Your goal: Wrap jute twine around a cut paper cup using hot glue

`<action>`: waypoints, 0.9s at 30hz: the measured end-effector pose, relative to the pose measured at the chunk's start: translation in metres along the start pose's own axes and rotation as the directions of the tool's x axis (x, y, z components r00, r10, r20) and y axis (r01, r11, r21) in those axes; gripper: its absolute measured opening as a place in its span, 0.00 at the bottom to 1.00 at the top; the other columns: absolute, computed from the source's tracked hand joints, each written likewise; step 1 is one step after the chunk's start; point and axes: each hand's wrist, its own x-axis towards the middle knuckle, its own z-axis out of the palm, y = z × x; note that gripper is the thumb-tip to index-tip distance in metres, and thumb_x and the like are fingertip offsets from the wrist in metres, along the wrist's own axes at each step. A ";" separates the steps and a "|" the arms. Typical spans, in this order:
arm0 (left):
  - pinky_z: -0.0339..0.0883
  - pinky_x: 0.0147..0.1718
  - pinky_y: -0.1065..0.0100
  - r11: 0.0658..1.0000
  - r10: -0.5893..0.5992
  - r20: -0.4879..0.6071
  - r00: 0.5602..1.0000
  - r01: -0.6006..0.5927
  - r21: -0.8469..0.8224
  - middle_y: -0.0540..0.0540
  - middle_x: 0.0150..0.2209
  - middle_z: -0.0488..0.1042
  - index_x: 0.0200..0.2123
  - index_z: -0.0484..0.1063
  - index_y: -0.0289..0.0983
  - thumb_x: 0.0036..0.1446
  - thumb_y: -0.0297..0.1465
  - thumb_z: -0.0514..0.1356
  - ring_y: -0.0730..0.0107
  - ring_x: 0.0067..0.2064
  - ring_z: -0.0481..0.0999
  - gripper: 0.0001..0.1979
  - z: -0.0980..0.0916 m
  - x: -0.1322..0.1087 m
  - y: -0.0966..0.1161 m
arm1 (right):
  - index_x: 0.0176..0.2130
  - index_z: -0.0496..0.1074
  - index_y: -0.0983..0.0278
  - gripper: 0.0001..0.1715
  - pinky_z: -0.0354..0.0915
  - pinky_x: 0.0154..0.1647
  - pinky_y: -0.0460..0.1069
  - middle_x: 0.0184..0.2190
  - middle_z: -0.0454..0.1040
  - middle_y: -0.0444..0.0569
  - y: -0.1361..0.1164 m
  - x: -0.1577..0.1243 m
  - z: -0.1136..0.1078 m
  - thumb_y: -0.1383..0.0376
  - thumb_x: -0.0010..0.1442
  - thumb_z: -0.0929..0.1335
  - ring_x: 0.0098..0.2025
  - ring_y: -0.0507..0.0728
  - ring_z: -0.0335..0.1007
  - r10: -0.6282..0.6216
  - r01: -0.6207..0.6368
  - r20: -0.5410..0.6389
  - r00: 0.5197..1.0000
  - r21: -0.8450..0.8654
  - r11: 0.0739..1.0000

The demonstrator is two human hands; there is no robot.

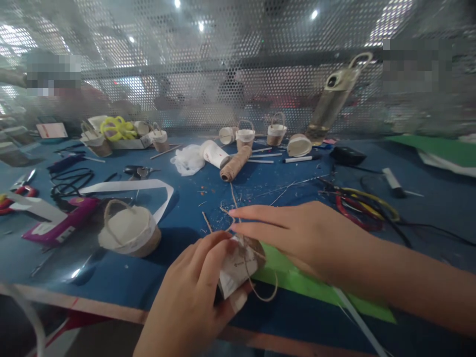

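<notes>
My left hand (203, 282) is wrapped round a small white paper cup (238, 270), which lies tilted near the table's front edge. Brown jute twine (250, 277) crosses the cup, and a loose loop of it hangs at the cup's right. Above the cup, my right hand (308, 235) reaches in from the right with its fingertips closed on the twine. The strand leads back to a twine roll (236, 163) lying on the table. Part of the cup is hidden behind my left fingers.
A twine-wrapped basket with a handle (130, 230) stands left, beside a purple box (61, 220). Green paper (293, 275) lies under my right hand. Small baskets (276, 134) and a leaning bottle (332, 106) are at the back. Pliers (359, 213) and cables lie right.
</notes>
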 end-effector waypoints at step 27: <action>0.83 0.43 0.53 1.000 -0.017 0.019 1.000 0.017 0.009 0.33 0.54 0.79 0.59 0.62 0.37 0.71 0.40 0.56 0.49 0.51 0.84 0.19 -0.002 0.001 0.001 | 0.42 0.72 0.60 0.06 0.64 0.35 0.49 0.44 0.76 0.44 0.025 0.006 -0.029 0.69 0.69 0.65 0.36 0.53 0.73 0.052 -0.129 0.243 0.969 0.314 0.941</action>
